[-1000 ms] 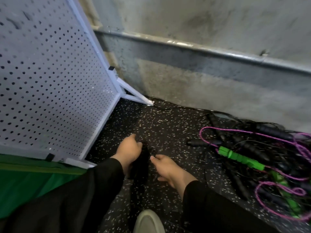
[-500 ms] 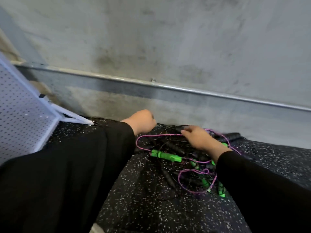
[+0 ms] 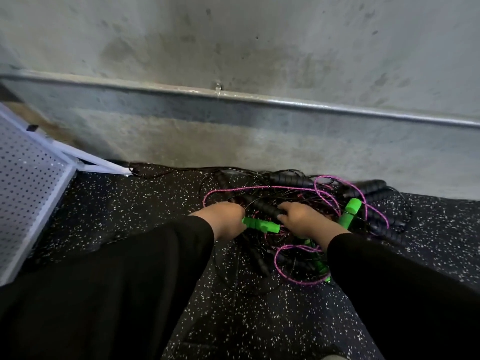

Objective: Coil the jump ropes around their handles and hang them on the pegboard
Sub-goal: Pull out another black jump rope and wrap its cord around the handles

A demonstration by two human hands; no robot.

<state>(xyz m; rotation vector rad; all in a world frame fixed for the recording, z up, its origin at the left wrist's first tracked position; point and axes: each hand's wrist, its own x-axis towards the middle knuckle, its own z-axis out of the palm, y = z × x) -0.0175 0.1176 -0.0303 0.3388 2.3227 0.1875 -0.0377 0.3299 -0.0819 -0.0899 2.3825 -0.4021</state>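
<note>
— Jump ropes point(image 3: 298, 203): where?
— Tangled on the speckled floor point(image 3: 259, 320) against the wall point(image 3: 233, 141). One green handle point(image 3: 261, 225) lies crosswise between the hands.
— Fingers?
— Left hand point(image 3: 223, 219) curls round its end; right hand point(image 3: 304, 219) curls on a black handle point(image 3: 262, 207).
— Room?
— Open floor nearer; pegboard point(image 3: 26, 183) far left.
</note>
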